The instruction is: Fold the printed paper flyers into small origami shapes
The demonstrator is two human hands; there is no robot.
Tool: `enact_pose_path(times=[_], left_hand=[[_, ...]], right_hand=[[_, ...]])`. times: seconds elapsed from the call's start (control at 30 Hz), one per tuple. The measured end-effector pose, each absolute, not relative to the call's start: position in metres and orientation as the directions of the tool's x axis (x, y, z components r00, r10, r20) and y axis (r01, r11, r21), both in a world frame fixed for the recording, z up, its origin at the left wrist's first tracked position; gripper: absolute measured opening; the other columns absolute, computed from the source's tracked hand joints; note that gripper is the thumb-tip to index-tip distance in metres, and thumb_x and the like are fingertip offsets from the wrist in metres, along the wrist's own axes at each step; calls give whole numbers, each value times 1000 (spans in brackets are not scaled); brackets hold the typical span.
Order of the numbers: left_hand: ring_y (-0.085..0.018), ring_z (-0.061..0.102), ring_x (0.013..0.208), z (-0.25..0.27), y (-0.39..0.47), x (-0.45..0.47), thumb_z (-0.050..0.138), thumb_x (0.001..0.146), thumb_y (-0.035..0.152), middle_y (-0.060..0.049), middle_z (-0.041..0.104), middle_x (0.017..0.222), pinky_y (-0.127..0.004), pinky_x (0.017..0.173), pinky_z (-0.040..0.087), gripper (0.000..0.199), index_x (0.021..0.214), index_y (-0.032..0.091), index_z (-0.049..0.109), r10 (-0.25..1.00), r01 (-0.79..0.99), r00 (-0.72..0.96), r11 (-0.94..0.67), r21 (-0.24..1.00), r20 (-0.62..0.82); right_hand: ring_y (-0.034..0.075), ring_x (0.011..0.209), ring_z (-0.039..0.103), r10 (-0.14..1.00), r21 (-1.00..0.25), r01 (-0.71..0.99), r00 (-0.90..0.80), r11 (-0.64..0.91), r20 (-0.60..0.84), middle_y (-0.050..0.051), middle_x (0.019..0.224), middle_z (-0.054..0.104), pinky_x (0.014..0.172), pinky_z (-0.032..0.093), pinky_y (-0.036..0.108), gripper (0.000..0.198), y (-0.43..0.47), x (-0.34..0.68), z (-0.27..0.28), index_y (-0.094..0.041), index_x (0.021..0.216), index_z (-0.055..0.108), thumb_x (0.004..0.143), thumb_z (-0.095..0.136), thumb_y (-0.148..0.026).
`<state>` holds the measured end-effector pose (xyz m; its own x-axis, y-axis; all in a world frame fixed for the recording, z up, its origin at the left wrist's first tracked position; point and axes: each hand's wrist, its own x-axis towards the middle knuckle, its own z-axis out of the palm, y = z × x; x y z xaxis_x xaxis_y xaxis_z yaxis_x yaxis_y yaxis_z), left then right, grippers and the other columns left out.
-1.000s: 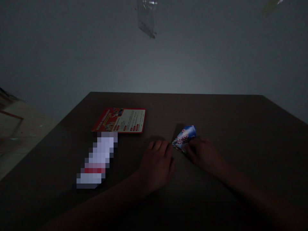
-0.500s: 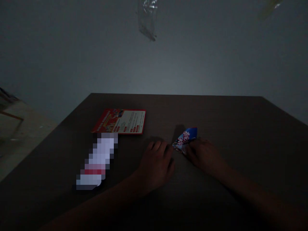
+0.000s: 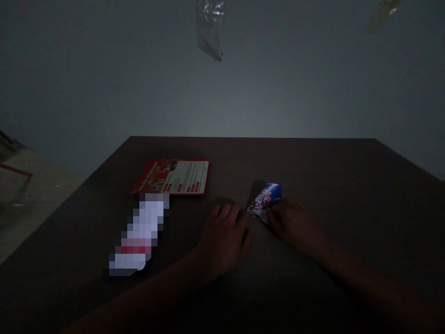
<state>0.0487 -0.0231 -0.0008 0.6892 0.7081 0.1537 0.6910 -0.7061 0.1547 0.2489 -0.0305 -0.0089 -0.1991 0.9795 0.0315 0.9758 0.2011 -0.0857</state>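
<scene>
A small piece of folded glossy paper (image 3: 264, 198), blue with white and red print, lies on the dark table. My right hand (image 3: 295, 225) is closed on its near right edge, thumb and fingers together there. To the left, my left hand (image 3: 225, 239) rests palm down with its fingers bent and its thumb apart. Its index fingertip is at the paper's pointed left end, seeming to touch it. Dim light hides the exact contact under both hands.
A red and white printed card or booklet (image 3: 189, 176) lies at the table's back left. Nearer is a bright, blurred-out oblong object (image 3: 141, 232). Behind the dark table (image 3: 295, 157) stands a grey wall, where a clear plastic bag (image 3: 210, 30) hangs.
The folded paper's upper edge has tilted slightly, now catching more light on its blue face. Both hands stay in nearly the same place; the whole view has shifted a little.
</scene>
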Motion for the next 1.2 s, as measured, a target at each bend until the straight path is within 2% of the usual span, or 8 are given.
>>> enact_pose_path(times=[0.8, 1.2], left_hand=[[-28, 46, 103, -1, -23, 49, 48, 87, 30, -11, 53, 111, -44, 88, 38, 34, 118, 18, 52, 701, 680, 698, -713, 170, 147], [-26, 45, 108, -2, -23, 49, 46, 89, 28, -10, 53, 120, -41, 92, 37, 35, 121, 15, 50, 669, 654, 730, -743, 141, 140]], right_hand=[[21, 75, 58, 982, -94, 977, -190, 191, 22, 9, 77, 67, 71, 36, 32, 30, -32, 249, -8, -16, 73, 65, 90, 42, -25], [21, 73, 58, 984, -85, 981, -177, 176, -3, 8, 75, 66, 69, 34, 32, 29, -31, 248, -6, -16, 71, 64, 89, 44, -26]])
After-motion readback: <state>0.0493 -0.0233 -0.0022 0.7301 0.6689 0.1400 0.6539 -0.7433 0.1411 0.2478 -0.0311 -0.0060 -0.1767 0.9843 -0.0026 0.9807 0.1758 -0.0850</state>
